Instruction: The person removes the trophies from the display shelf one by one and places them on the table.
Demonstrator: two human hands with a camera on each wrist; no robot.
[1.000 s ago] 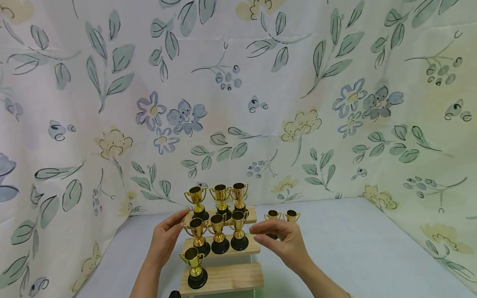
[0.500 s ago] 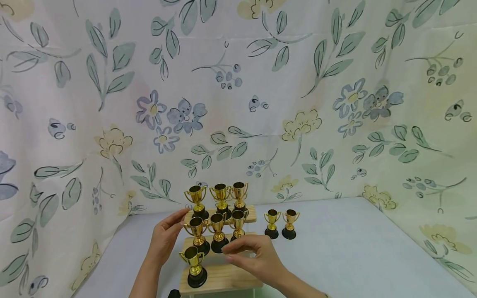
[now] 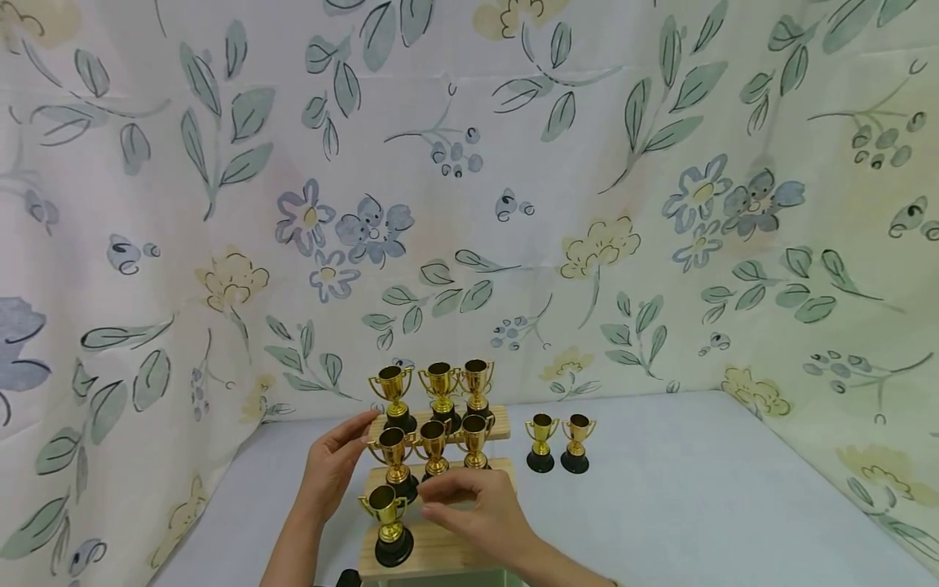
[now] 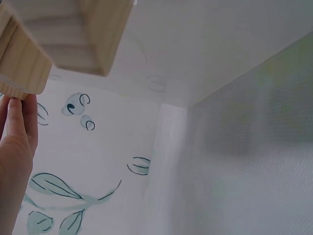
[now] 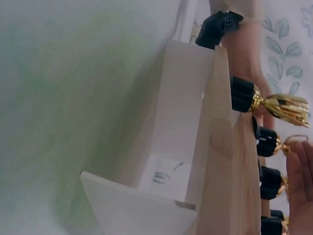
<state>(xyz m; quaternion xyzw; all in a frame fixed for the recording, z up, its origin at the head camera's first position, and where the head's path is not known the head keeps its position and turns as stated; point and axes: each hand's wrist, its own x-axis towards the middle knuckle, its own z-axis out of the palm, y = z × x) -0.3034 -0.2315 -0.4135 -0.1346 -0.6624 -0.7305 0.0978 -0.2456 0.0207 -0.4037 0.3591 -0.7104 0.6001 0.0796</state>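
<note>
A stepped wooden display stand carries several small gold trophy cups on black bases. One trophy (image 3: pixel 386 507) stands at the left end of its lowest board (image 3: pixel 447 550). My right hand (image 3: pixel 484 514) hovers over that board, right of this trophy, thumb and fingers curved apart with nothing between them. It partly hides the middle row of trophies. Three more cups stand on the top board (image 3: pixel 500 424). My left hand (image 3: pixel 330 469) is at the stand's left side; in the left wrist view its straight fingertips touch a wooden board's end (image 4: pixel 24 66).
Two trophies, one nearer (image 3: pixel 540 436) and one further right (image 3: pixel 578 436), stand on the white table (image 3: pixel 682 481) right of the stand. A floral cloth (image 3: pixel 469 204) hangs behind. White supports (image 5: pixel 181 98) hold up the stand. A black device (image 5: pixel 217 29) sits on the left wrist.
My right hand has moved left and down, from beside the middle row to over the lowest board, uncovering the two trophies on the table. The left hand stays at the stand.
</note>
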